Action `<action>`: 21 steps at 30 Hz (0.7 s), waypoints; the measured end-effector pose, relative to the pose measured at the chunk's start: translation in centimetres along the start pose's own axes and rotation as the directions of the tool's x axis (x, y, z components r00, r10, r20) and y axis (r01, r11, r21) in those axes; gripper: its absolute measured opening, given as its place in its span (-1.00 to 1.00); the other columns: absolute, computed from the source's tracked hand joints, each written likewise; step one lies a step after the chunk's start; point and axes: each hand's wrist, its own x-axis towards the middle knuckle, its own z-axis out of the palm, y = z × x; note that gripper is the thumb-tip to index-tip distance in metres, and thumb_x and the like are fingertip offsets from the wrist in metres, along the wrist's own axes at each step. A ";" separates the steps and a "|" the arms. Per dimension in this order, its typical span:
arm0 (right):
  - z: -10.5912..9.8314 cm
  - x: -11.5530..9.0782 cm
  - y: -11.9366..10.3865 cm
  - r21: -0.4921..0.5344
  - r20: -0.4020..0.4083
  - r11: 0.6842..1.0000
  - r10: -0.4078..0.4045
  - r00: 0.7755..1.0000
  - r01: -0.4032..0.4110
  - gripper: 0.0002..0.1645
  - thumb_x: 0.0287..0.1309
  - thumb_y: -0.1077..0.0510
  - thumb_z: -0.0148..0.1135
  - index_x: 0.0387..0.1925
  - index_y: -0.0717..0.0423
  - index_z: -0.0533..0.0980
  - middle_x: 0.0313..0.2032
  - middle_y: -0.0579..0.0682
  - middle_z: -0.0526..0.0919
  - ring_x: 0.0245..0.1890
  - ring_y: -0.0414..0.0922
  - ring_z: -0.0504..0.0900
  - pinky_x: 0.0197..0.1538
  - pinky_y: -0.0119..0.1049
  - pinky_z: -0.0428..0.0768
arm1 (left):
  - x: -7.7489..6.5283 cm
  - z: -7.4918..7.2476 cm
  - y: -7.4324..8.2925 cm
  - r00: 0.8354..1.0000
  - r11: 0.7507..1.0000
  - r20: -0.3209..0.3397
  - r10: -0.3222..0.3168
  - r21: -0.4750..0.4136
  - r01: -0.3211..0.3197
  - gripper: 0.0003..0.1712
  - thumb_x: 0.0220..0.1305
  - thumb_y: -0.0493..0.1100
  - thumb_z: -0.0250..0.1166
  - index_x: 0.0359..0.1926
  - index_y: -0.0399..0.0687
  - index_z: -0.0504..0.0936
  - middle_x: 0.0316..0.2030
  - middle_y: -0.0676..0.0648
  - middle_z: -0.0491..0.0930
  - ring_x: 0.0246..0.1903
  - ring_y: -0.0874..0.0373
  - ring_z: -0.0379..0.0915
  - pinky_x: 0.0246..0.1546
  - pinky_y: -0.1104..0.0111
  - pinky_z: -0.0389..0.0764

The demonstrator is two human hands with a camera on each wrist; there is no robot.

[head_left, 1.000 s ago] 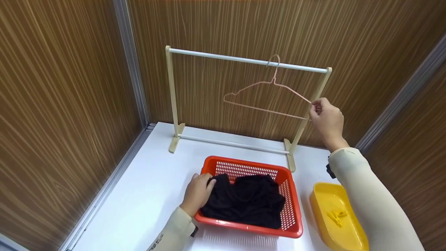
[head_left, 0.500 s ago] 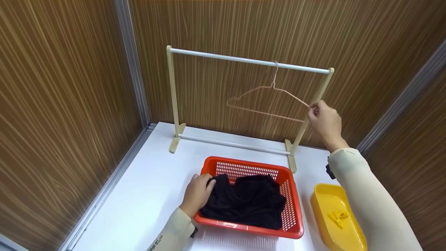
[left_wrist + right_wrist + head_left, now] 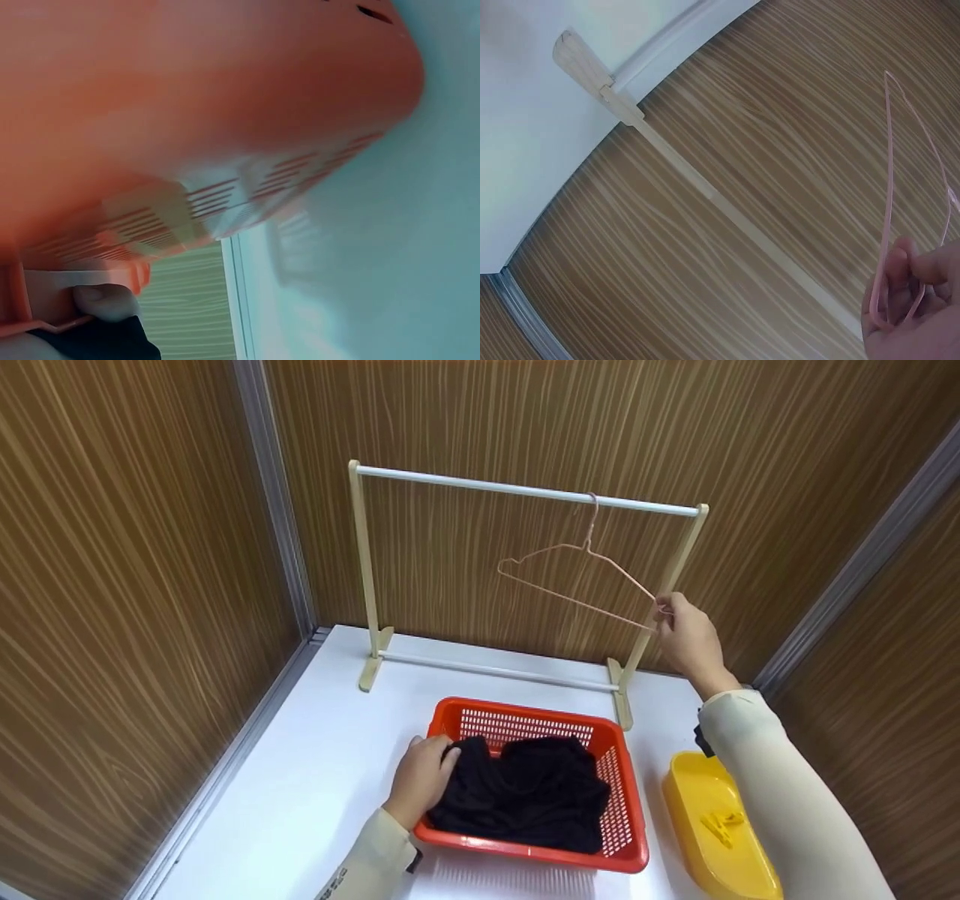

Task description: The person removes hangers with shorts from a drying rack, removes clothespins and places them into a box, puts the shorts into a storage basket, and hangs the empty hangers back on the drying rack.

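My right hand [image 3: 691,641] pinches the right end of a thin pink clothes hanger [image 3: 589,540]. The hanger's hook is at the rack's top rail [image 3: 480,485], overlapping it in the head view. Seen from the right wrist, the fingers curl round the end loop of the hanger [image 3: 889,165]. My left hand [image 3: 420,780] grips the left rim of a red plastic basket [image 3: 525,851], its thumb at the edge of a black garment [image 3: 525,795] heaped inside. From the left wrist, a fingertip [image 3: 109,301] shows at the rim beside black cloth.
The small clothes rack has wooden posts [image 3: 365,562] and stands at the back of the white table [image 3: 300,780]. A yellow tray [image 3: 686,825] with yellow clothes pegs [image 3: 718,825] lies under the right forearm. Wood-grain panels enclose the back and sides.
The hanger's hook has come down to the rail, and its right end has dropped and shifted slightly left with my right hand. The left hand stays at the basket.
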 end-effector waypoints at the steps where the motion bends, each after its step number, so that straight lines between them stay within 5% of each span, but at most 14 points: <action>1: 0.1 0.0 0.1 -0.002 -0.009 1.000 0.002 1.000 -0.002 -0.62 0.50 0.31 -0.08 0.23 0.34 0.42 0.04 0.32 0.66 0.03 0.26 0.66 0.03 0.16 0.57 | 0.0 0.0 0.0 1.000 1.000 -0.007 0.011 0.003 -0.011 -0.79 0.48 -0.08 0.28 -0.34 -0.02 0.59 -0.35 -0.01 0.70 -0.43 0.06 0.37 -0.28 0.22 0.45; 13: 0.5 -1.4 0.8 -0.028 -0.137 1.000 -0.005 0.991 0.002 -0.62 0.43 0.32 0.04 0.20 0.38 0.47 0.08 0.35 0.56 0.07 0.28 0.56 0.15 0.19 0.49 | 0.1 0.0 0.2 1.000 0.999 0.024 -0.013 0.038 0.013 -0.78 0.49 -0.05 0.26 -0.33 0.00 0.59 -0.35 -0.01 0.69 -0.42 0.07 0.36 -0.29 0.20 0.46; 18: 1.1 -3.7 0.3 0.050 -0.340 0.996 -0.049 0.939 0.070 -0.65 0.27 0.40 0.13 0.08 0.41 0.49 0.00 0.34 0.53 0.05 0.26 0.50 0.16 0.14 0.42 | 0.2 0.1 0.2 0.999 0.999 0.040 -0.028 0.037 0.027 -0.79 0.49 -0.05 0.27 -0.33 0.00 0.59 -0.34 -0.01 0.69 -0.42 0.07 0.35 -0.28 0.20 0.46; 21: 2.1 -6.2 -0.4 0.101 -0.373 0.987 -0.081 0.924 0.127 -0.70 0.21 0.43 0.16 -0.01 0.41 0.53 -0.11 0.31 0.55 -0.08 0.22 0.52 0.08 0.10 0.46 | 0.2 0.0 0.3 0.999 0.999 0.035 -0.033 0.031 0.032 -0.80 0.49 -0.06 0.27 -0.32 -0.01 0.60 -0.34 -0.02 0.69 -0.41 0.06 0.36 -0.28 0.19 0.46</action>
